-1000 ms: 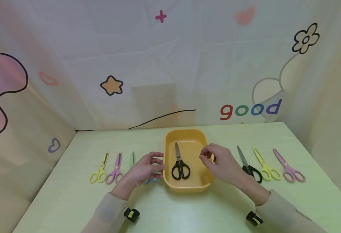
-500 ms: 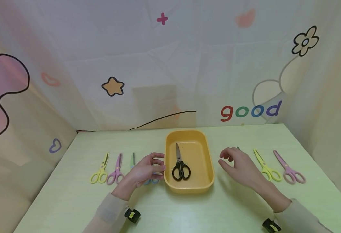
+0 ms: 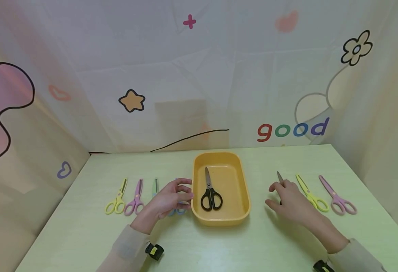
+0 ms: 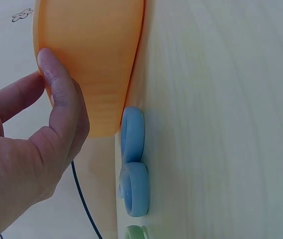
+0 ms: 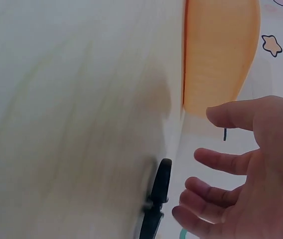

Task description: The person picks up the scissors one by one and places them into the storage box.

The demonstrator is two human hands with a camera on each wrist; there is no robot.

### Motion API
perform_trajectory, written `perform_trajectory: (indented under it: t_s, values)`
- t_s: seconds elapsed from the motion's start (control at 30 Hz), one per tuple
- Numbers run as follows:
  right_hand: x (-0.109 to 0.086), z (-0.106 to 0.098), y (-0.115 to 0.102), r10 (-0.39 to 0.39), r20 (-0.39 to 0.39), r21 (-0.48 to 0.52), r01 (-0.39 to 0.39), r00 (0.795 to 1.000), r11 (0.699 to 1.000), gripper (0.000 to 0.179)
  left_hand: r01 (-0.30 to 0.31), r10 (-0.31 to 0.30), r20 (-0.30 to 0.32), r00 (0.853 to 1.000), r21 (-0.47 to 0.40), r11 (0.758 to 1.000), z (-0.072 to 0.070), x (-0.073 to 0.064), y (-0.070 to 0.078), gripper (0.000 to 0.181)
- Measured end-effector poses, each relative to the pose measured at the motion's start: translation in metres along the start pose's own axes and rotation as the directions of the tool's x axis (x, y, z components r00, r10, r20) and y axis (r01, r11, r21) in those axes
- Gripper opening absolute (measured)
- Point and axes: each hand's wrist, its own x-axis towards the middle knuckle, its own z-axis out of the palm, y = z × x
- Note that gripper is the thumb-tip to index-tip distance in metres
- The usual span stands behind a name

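Observation:
In the head view my left hand [image 3: 171, 197] rests its fingers against the left wall of a yellow-orange tray [image 3: 244, 189]. The left wrist view shows those fingertips at the tray's rim and outer side. Inside the tray lies a pair of black-handled scissors [image 3: 208, 190], blades pointing away. My right hand [image 3: 292, 202] hovers over a second pair of black-handled scissors [image 3: 280, 176], hiding most of it. Its fingers are spread and loosely bent, apart from the black handles [image 5: 157, 199] in the right wrist view.
Left of the tray lie yellow scissors [image 3: 118, 198], pink scissors [image 3: 137, 196], green scissors [image 3: 156, 184] and blue scissors [image 3: 177, 212], the last two partly behind my left hand. Further right are yellow scissors [image 3: 312, 194] and pink scissors [image 3: 336, 196]. A printed curtain [image 3: 199, 75] encloses the table.
My right hand has moved from the tray's right rim rightward and down over the black-handled scissors, its fingers spreading. The left hand and tray have stayed in place.

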Motion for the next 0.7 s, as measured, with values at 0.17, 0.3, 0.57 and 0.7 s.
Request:
perform_trajectory:
  t_s: [0.17,0.3,0.57,0.7]
  values:
    - [-0.001,0.000,0.001,0.073,0.025,-0.068,-0.071,0.997,0.995,0.039,0.007,-0.007,-0.002,1.000,-0.002,1.000,0.000,-0.001,0.000,0.051]
    - [-0.003,-0.001,0.005,0.081,0.024,-0.094,-0.079,0.996,0.992,0.044,0.006,-0.006,-0.003,1.000,-0.005,1.000,0.000,0.000,-0.001,0.051]
    - [-0.007,-0.002,0.012,0.074,0.013,-0.096,-0.073,0.997,0.993,0.046,0.004,-0.004,0.005,1.000,-0.007,1.000,0.000,0.000,0.000,0.051]
    - [-0.005,-0.002,0.016,0.089,0.050,-0.127,-0.082,0.995,0.989,0.046,-0.005,0.006,0.011,1.000,-0.006,1.000,-0.001,0.000,0.000,0.052]
